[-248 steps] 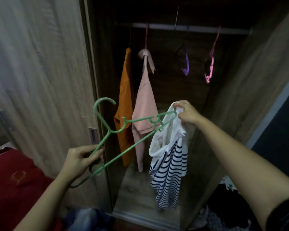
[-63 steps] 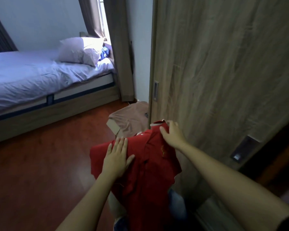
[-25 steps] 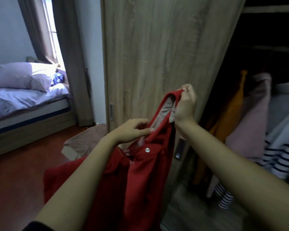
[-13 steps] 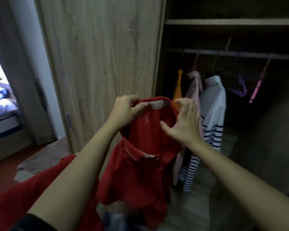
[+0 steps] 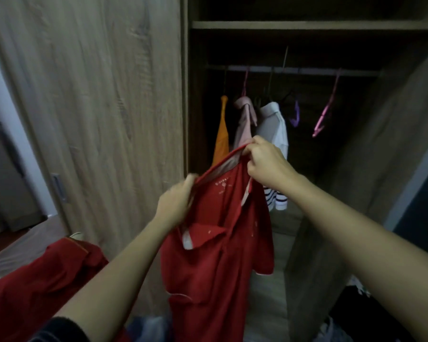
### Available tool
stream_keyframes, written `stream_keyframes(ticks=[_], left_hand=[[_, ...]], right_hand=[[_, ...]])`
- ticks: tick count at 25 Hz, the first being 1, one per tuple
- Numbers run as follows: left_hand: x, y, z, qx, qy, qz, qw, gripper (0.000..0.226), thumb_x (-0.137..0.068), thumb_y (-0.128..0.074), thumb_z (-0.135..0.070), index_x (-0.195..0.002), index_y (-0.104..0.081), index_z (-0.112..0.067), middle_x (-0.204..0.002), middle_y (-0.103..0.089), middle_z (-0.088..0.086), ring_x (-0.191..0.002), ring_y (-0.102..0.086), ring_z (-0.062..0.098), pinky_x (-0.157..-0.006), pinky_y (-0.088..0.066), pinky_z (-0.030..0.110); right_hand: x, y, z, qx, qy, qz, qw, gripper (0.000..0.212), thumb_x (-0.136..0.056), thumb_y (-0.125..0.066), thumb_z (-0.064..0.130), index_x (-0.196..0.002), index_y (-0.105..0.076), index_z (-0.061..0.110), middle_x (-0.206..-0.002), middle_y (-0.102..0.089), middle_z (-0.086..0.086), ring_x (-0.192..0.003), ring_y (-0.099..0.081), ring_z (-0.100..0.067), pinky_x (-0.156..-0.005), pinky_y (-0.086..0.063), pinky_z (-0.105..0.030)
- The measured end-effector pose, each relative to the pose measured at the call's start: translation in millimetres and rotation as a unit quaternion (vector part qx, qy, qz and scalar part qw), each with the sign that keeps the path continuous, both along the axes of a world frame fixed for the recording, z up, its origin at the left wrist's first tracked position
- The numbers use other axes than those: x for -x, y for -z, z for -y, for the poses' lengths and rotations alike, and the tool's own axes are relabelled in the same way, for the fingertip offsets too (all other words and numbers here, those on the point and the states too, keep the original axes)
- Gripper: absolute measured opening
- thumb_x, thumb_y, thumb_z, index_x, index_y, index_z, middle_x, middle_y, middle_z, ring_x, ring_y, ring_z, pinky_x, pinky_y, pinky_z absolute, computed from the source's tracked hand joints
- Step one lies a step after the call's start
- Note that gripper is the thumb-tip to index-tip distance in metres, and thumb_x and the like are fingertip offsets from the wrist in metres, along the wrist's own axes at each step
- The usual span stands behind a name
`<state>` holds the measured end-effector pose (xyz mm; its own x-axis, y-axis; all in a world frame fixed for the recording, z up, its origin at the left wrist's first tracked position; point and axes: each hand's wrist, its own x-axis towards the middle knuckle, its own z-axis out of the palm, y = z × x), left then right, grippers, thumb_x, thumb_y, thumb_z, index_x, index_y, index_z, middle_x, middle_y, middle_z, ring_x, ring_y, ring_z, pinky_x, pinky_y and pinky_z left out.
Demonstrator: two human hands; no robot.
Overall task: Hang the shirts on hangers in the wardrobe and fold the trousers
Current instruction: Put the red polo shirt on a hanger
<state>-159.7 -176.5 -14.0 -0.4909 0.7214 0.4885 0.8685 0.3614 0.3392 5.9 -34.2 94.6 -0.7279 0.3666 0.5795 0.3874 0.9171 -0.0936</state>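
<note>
**Red shirt held up by the collar at the open wardrobe**

Both hands hold the red shirt [image 5: 218, 255] up in front of the wardrobe opening. The left hand [image 5: 176, 206], a little blurred, grips the collar at its lower left side. The right hand [image 5: 265, 164] pinches the collar higher up, at the right. The shirt hangs down between the two arms, and its inner label shows. Behind it, on the rail [image 5: 307, 70], an orange shirt [image 5: 221, 134], a pink shirt [image 5: 244, 124] and a white striped shirt [image 5: 274, 129] hang close together. A purple hanger [image 5: 295, 114] and a pink hanger [image 5: 324, 117] hang further right. A second red garment [image 5: 35, 280] lies at the lower left, beside the wooden door [image 5: 97, 107].
</note>
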Motion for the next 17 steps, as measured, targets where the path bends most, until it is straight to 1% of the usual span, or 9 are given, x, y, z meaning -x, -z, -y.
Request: stream_keyframes(ticks=[2, 3, 5, 6, 8, 10, 12, 15, 17], left_hand=[[6, 29, 3, 0.086, -0.017, 0.067, 0.994, 0.027, -0.095, -0.042, -0.026, -0.121, -0.044, -0.017, -0.111, -0.061, 0.020, -0.103, -0.058, 0.042, -0.079, -0.043, 0.042], [16, 25, 1, 0.096, -0.026, 0.084, 0.992, 0.026, -0.093, -0.043, -0.023, -0.119, -0.045, -0.017, -0.112, -0.061, 0.021, -0.104, -0.057, 0.043, -0.081, -0.044, 0.042], [35, -4, -7, 0.054, -0.050, 0.088, 0.993, 0.027, -0.089, -0.050, -0.017, -0.116, -0.050, -0.015, -0.112, -0.061, 0.020, -0.103, -0.058, 0.040, -0.082, -0.045, 0.042], [41, -21, -10, 0.007, -0.057, 0.084, 0.995, 0.028, -0.085, -0.056, -0.015, -0.113, -0.053, -0.014, -0.110, -0.060, 0.018, -0.100, -0.058, 0.037, -0.081, -0.046, 0.041], [41, -45, -13, -0.087, -0.048, 0.081, 0.992, 0.028, -0.074, -0.067, -0.008, -0.098, -0.054, -0.015, -0.104, -0.052, 0.013, -0.092, -0.054, 0.030, -0.078, -0.048, 0.037], [30, -54, -12, -0.118, 0.000, 0.113, 0.987, 0.030, -0.065, -0.065, 0.005, -0.076, -0.050, -0.018, -0.088, -0.048, 0.005, -0.079, -0.052, 0.024, -0.070, -0.047, 0.032], [20, -56, -14, -0.135, 0.031, 0.150, 0.979, 0.035, -0.059, -0.058, 0.012, -0.057, -0.046, -0.021, -0.067, -0.050, 0.001, -0.064, -0.052, 0.021, -0.064, -0.049, 0.034], [20, -57, -27, -0.204, 0.005, 0.219, 0.954, 0.037, -0.063, -0.048, 0.013, -0.049, -0.053, -0.021, -0.056, -0.057, -0.001, -0.056, -0.055, 0.017, -0.062, -0.051, 0.033], [18, -49, -33, -0.189, -0.001, 0.215, 0.958, 0.036, -0.065, -0.048, 0.011, -0.051, -0.056, -0.021, -0.062, -0.065, -0.004, -0.065, -0.064, 0.017, -0.070, -0.055, 0.034]], right_hand=[[-12, 1, -7, 0.009, 0.025, 0.056, 0.998, 0.037, -0.073, -0.055, 0.001, -0.108, -0.064, 0.006, -0.112, -0.052, -0.010, -0.102, -0.055, -0.031, -0.080, -0.044, -0.031], [-20, 3, -13, 0.011, 0.037, 0.095, 0.995, 0.039, -0.071, -0.057, 0.003, -0.109, -0.064, 0.008, -0.112, -0.051, -0.009, -0.103, -0.055, -0.030, -0.080, -0.045, -0.031], [-34, 8, -25, 0.056, 0.067, 0.152, 0.984, 0.040, -0.070, -0.058, 0.004, -0.107, -0.066, 0.016, -0.115, -0.054, -0.006, -0.106, -0.056, -0.027, -0.086, -0.048, -0.032], [-41, 11, -30, 0.097, 0.079, 0.152, 0.980, 0.038, -0.070, -0.057, 0.003, -0.103, -0.068, 0.019, -0.115, -0.058, -0.003, -0.105, -0.058, -0.024, -0.087, -0.049, -0.031], [-52, 17, -39, 0.172, 0.094, 0.120, 0.973, 0.035, -0.073, -0.053, 0.000, -0.093, -0.072, 0.020, -0.107, -0.065, 0.001, -0.093, -0.062, -0.017, -0.080, -0.048, -0.023], [-60, 19, -42, 0.221, 0.103, 0.113, 0.963, 0.038, -0.074, -0.047, -0.005, -0.085, -0.074, 0.021, -0.094, -0.067, 0.003, -0.078, -0.060, -0.013, -0.070, -0.047, -0.020], [-66, 17, -48, 0.247, 0.097, 0.106, 0.958, 0.042, -0.073, -0.044, -0.007, -0.080, -0.074, 0.022, -0.085, -0.067, 0.004, -0.069, -0.062, -0.014, -0.059, -0.047, -0.018], [-72, 9, -53, 0.251, 0.100, 0.074, 0.960, 0.043, -0.073, -0.046, -0.008, -0.080, -0.074, 0.023, -0.084, -0.068, 0.002, -0.072, -0.064, -0.016, -0.058, -0.045, -0.018], [-76, 11, -54, 0.255, 0.091, 0.076, 0.960, 0.043, -0.075, -0.049, -0.009, -0.078, -0.073, 0.027, -0.093, -0.068, 0.003, -0.081, -0.064, -0.014, -0.067, -0.048, -0.020]])
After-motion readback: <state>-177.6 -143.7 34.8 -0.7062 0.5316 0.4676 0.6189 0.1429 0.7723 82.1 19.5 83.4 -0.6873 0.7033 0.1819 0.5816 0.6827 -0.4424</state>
